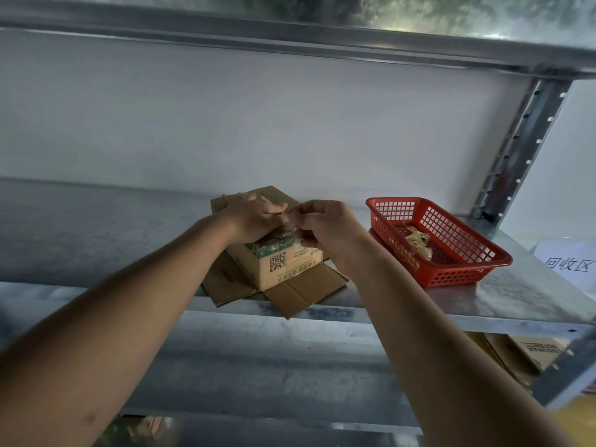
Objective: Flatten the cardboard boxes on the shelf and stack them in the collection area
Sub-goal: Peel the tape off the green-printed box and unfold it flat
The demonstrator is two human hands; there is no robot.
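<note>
A small cardboard box (283, 266) with green print and a QR code stands on the metal shelf (483, 295), on top of flattened cardboard (303, 293) whose flaps reach the shelf's front edge. My left hand (251, 217) lies flat on the box's top and presses on it. My right hand (325, 230) sits at the box's right upper edge, its fingers pinched on a strip of clear tape (290, 221) that lifts from the top. The box's top face is mostly hidden by both hands.
A red plastic basket (464, 259) with crumpled tape scraps stands on the shelf to the right. A white paper sign (571, 262) lies at the far right. More cardboard (529, 353) rests on the lower shelf. An upright post (516, 150) rises behind the basket.
</note>
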